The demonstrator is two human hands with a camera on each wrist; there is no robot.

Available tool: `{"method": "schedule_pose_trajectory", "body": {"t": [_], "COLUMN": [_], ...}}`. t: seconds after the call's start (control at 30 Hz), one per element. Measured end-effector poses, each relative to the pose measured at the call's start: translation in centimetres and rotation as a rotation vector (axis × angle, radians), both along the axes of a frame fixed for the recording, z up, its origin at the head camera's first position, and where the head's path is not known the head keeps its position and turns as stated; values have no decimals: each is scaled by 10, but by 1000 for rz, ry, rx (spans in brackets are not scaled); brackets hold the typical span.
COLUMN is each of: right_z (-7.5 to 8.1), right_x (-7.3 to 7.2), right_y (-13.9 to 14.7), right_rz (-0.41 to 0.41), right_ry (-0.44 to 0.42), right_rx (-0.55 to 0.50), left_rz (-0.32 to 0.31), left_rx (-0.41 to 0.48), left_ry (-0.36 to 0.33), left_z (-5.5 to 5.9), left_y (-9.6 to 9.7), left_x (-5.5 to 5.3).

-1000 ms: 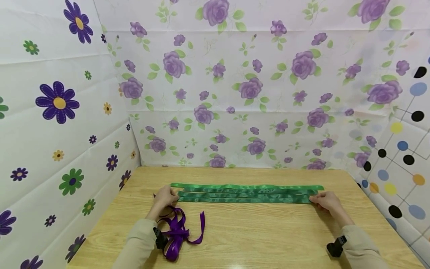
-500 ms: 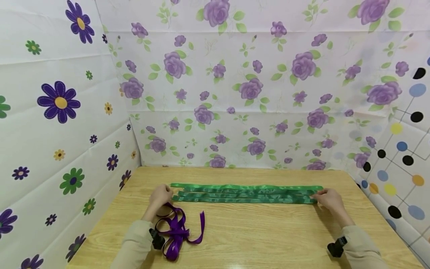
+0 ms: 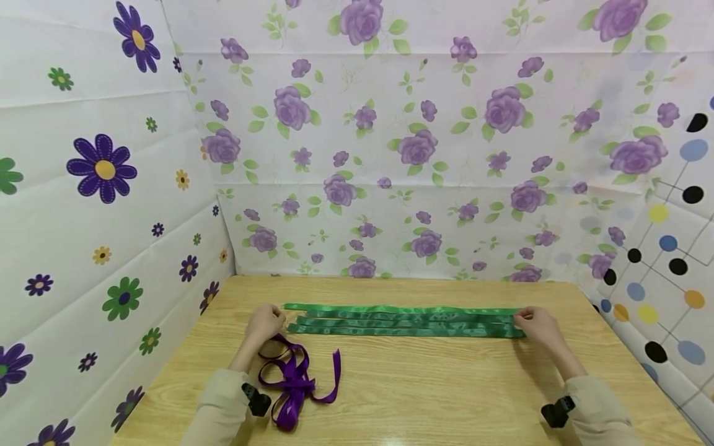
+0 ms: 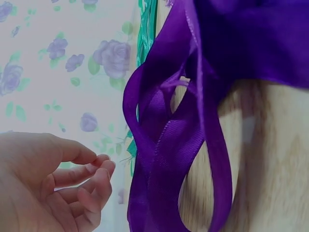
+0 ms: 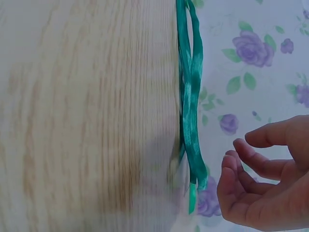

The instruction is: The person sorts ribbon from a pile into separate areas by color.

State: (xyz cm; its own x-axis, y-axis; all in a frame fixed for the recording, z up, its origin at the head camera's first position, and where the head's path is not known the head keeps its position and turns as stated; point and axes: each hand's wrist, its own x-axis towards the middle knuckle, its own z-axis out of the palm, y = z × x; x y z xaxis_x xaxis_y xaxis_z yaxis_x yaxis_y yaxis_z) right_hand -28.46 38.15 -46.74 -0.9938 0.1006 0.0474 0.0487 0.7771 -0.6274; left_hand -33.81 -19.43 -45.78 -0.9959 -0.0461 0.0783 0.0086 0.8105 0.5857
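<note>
Several green satin ribbon strips lie flat in parallel rows across the table, the far one brighter green. My left hand hovers just off their left ends, thumb close to loosely bent fingers; the left wrist view shows nothing between the fingertips. At the other end, my right hand overlaps the right tips of the strips in the head view. A gap shows between its thumb and bent fingers in the right wrist view, with the strips beside them. A loose purple ribbon bundle lies by my left forearm.
The wooden table ends at a back wall cloth printed with purple roses. Patterned cloths hang on both sides. Each wrist carries a small black camera strapped over a beige sleeve.
My left hand has let go of the near strip's left end and drawn back leftward. The right hand has shifted slightly farther back over the right ends. The ribbons stay nearly still.
</note>
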Motion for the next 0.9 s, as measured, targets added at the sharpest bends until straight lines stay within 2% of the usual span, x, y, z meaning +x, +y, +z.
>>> {"method": "schedule_pose_trajectory", "body": {"t": [0.17, 0.37, 0.57, 0.8, 0.9], "right_z": [0, 1, 7, 7, 6], "right_x": [1, 1, 5, 14, 15], "right_y": [-7, -16, -29, -48, -54], "right_rz": [66, 156, 257, 335, 351], "right_ry": [43, 28, 17, 83, 102], "right_rx": [72, 180, 311, 476, 501], "left_rz": [-73, -95, -177, -239, -250], "left_rx": [20, 1, -63, -75, -85], "left_ry": [49, 29, 61, 59, 45], "left_z": [7, 11, 14, 17, 15], "left_y": [0, -2, -2, -2, -2], "left_x": [9, 12, 16, 22, 24]}}
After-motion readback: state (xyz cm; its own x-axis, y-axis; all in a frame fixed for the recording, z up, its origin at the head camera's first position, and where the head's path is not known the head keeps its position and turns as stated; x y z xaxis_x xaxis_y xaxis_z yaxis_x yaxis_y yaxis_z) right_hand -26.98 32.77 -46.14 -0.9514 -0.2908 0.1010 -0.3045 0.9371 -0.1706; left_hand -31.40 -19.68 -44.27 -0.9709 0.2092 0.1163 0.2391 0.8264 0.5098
